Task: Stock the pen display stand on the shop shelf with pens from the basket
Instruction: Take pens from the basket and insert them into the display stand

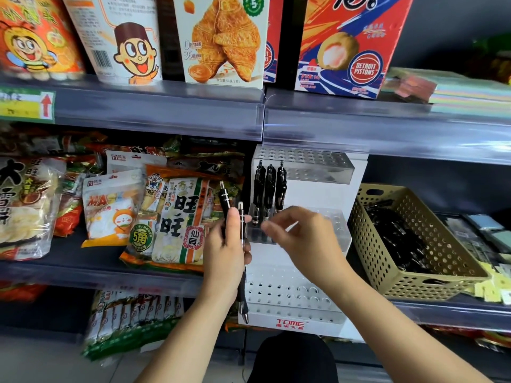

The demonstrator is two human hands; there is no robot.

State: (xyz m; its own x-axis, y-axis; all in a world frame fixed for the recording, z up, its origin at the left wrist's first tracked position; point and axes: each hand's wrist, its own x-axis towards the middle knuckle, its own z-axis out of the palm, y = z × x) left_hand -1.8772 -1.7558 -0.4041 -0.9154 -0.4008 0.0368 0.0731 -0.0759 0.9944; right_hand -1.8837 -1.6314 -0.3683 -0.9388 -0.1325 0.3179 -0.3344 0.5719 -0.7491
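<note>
Shop shelves hold snack bags (110, 211) at left. At centre, the white pen display stand (304, 286) carries three black pens (269, 189). Before it the left hand (226, 252) grips two pens (224, 197) upright. The right hand (301, 239) hovers beside, fingers loosely curled, empty. At right, the basket (401, 286) holds spare pens (398, 239).

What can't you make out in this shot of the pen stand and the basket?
Head view throughout.
Pens in the basket: count unclear, a dark blurred heap behind the basket wall.
Right hand: motion blur hides whether its fingertips pinch anything.
Two pens: barrels hidden by the left hand gripping them.
Pen stand: lower right hidden by the right forearm.
</note>
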